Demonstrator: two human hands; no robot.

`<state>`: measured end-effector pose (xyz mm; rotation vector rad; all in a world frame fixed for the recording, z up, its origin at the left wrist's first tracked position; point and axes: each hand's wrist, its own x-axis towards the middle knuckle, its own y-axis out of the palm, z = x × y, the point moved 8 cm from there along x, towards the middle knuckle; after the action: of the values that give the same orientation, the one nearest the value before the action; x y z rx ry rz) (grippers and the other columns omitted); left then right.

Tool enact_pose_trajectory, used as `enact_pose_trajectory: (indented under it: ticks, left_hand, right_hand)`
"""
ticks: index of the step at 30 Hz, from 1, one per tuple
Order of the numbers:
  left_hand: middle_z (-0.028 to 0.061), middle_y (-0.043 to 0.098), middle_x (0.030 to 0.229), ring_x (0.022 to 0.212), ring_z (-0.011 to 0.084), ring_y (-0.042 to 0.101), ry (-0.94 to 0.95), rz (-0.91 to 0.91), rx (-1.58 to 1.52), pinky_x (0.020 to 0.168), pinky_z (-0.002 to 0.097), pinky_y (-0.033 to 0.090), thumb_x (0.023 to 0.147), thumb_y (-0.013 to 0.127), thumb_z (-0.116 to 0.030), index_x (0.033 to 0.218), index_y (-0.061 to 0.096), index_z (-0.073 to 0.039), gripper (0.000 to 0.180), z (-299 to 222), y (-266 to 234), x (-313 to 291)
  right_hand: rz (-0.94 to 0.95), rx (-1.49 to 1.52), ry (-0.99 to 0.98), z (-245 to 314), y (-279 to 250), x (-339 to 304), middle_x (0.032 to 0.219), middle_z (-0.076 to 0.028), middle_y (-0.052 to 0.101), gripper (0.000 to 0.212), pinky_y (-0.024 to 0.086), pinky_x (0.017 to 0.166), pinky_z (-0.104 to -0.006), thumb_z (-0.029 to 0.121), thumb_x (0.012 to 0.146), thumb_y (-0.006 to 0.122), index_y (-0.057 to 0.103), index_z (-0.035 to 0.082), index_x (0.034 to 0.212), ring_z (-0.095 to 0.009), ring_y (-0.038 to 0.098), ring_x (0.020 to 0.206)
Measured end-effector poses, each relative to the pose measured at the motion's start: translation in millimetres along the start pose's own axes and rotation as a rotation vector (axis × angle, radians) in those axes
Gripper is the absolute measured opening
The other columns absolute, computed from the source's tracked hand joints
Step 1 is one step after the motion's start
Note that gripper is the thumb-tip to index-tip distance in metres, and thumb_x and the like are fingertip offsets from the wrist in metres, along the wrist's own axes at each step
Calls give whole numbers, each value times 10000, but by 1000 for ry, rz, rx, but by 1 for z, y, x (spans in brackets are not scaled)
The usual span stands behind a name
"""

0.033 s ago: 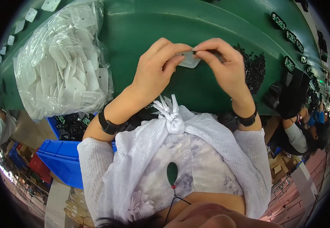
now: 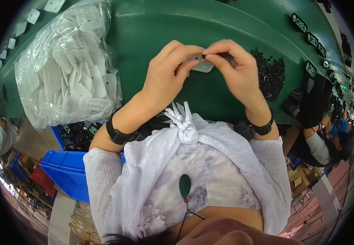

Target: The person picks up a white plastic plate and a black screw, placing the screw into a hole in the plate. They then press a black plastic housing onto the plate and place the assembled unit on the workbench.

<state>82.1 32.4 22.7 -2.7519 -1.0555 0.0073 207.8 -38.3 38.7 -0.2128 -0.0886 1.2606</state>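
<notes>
My left hand pinches a flat white plastic plate by its left side, above the green work surface. The fingertips of my right hand close on a small black part at the plate's upper edge; its exact shape is too small to tell. To the right of that hand lies a heap of small black parts. On the left, near my left arm, a clear plastic bag is filled with many similar white plates.
Green table ahead. White plates lie in a row at far left; circuit boards sit along the right. Blue bins stand below the table's left edge. Another person's arm shows at right.
My right fingertips have shifted slightly left with the black part, onto the white plate. The left hand stays almost where it was.
</notes>
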Motion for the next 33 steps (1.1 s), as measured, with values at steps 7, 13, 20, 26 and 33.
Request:
enact_pose_trajectory:
  ticks: [7,13,20,26,33]
  left_hand:
    - [79,563,850,642,208,593,153,-154,182,546,306,489,802,687,31,1002,667,-43,214,-5,-16,5]
    - [78,556,823,618,207,587,191,-158,223,530,305,482,807,690,28,958,665,-17,160,-6,-18,4]
    - [75,581,856,654,128,611,-196,-113,-225,545,254,509,871,621,65,1028,643,10,167,16,-14,4]
    - [113,621,965,767,138,635,-328,-47,-453,686,248,541,930,566,38,1105,579,64,178,32,-7,-2]
    - [100,571,1014,800,140,629,-129,-85,-397,663,232,528,922,592,23,1001,586,70,92,20,-10,-4]
  right_hand:
    - [-32,28,144,-16,18,9,896,-24,610,91,460,733,-213,49,883,675,644,-8,946,-94,572,808]
    - [-79,-90,81,-8,12,9,866,-32,620,88,437,661,-218,40,856,698,651,11,925,-96,552,762]
    - [-152,-571,-441,32,16,5,792,-73,598,122,417,582,-290,25,787,728,625,30,851,-221,532,684]
    - [-175,-601,-365,26,19,3,743,-64,564,110,415,558,-303,26,798,712,606,37,828,-205,516,658]
    - [-193,-653,-282,23,24,1,693,-63,511,100,402,553,-288,30,829,682,584,37,805,-189,474,617]
